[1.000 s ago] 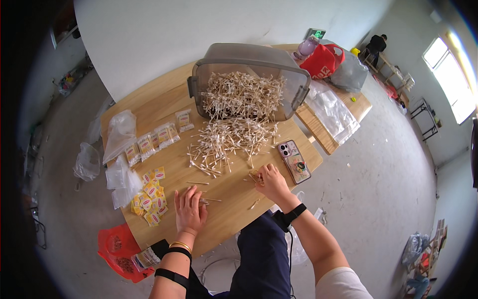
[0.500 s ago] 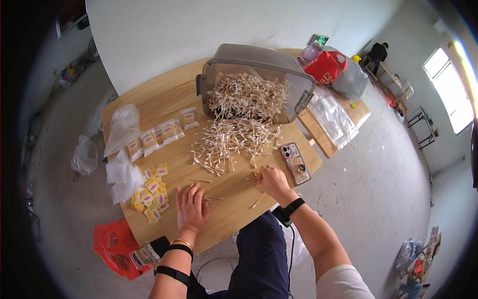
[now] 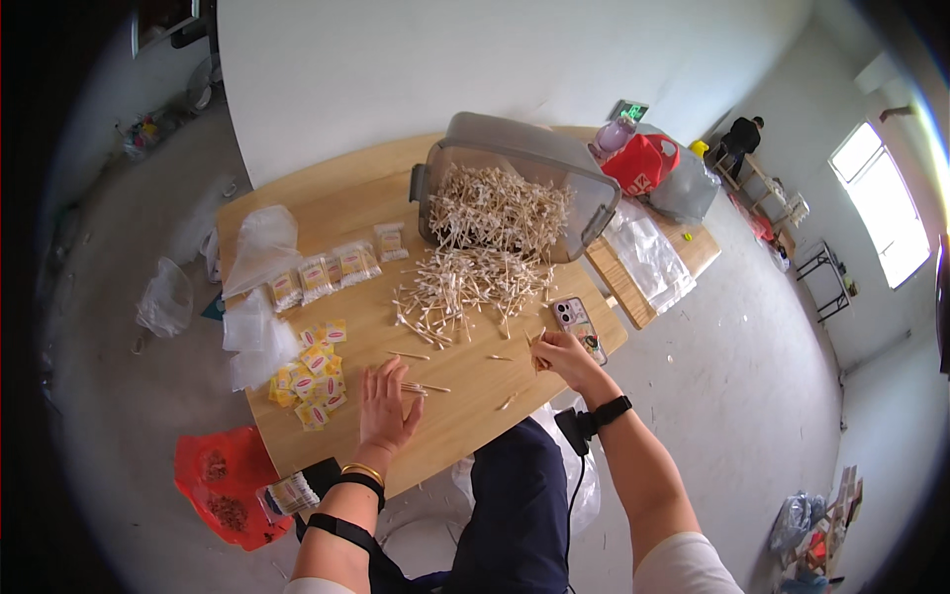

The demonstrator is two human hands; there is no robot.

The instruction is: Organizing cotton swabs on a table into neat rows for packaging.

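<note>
My left hand (image 3: 388, 404) lies on the wooden table with its fingers stretched out. A few loose cotton swabs (image 3: 429, 388) stick out beside its fingers and thumb; part of them is hidden by the hand. My right hand (image 3: 568, 360) is closed near the table's right edge, with thin swab sticks (image 3: 538, 348) showing at its fingertips. How many it holds I cannot tell. Ahead of both hands spreads a heap of cotton swabs (image 3: 465, 287), spilling from a grey clear bin (image 3: 584, 178) tipped on its side. Single swabs (image 3: 500, 357) lie between the hands.
Small yellow-and-white packets (image 3: 313, 376) lie left of my left hand. Behind them stand filled swab packs (image 3: 336, 267) and clear bags (image 3: 259, 247). A phone (image 3: 579, 327) lies beyond my right hand. A red bag (image 3: 228, 485) hangs below the table's left corner. A person (image 3: 742, 137) sits far off.
My right hand has moved slightly right and back toward the table edge, and swab sticks now show in its fingers. My left hand stays by the loose swabs. The view has shifted a little.
</note>
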